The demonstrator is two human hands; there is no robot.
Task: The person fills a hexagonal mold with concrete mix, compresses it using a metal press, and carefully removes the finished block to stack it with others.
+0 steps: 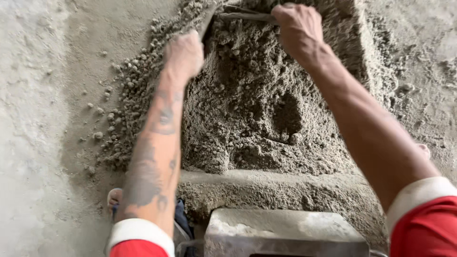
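No packages, labels, signs or screens appear anywhere here.

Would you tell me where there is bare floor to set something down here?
Bare floor lies left of the sand heap, beyond its scattered lumps. The centre is crowded: both hands grip a tool there, with a grey block below.

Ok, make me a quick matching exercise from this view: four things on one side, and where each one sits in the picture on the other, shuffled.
Things:
1. left hand
2. right hand
3. sand pile
4. grey block

Places:
A. bottom centre, nearest the camera
B. top right of centre, gripping a thin tool handle
C. middle, between the two arms
D. upper left of centre, at the pile's pebbly edge

Pairs: 1-D, 2-B, 3-C, 4-A
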